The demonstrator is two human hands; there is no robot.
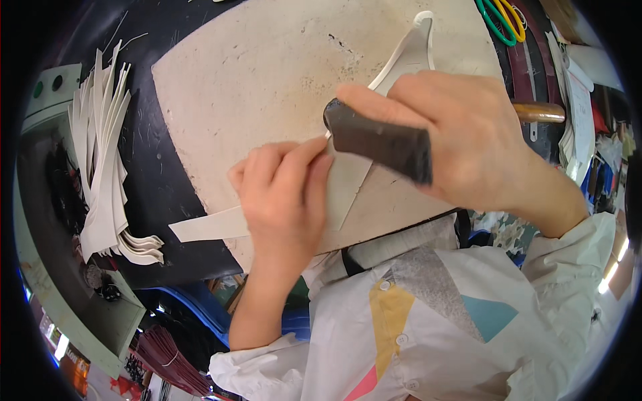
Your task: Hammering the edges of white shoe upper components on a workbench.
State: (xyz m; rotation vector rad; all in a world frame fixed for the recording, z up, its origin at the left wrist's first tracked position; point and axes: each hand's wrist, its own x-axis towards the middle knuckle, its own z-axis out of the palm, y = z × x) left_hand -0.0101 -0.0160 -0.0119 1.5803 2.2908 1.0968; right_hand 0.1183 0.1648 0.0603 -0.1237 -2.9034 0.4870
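A long off-white leather-like piece (414,50) lies across the pale work board, with its tapered tail (207,226) reaching left past my left wrist. My left hand (284,187) is closed, its thumb and forefinger pinching the edge of this piece. My right hand (461,134) is wrapped round a hammer, close to its dark head (381,140). The rounded end of the head stands right beside my left fingertips. Beyond my right hand the end of a brown wooden handle (540,111) sticks out. My hands cover the middle of the piece.
The scuffed pale board (227,80) rests on a black tabletop (170,127). A bundle of similar off-white strips (103,154) hangs over a grey machine at the left. Green and yellow rings (501,23) and a metal ruler (533,130) lie at the right. Dark red strips (167,361) are below left.
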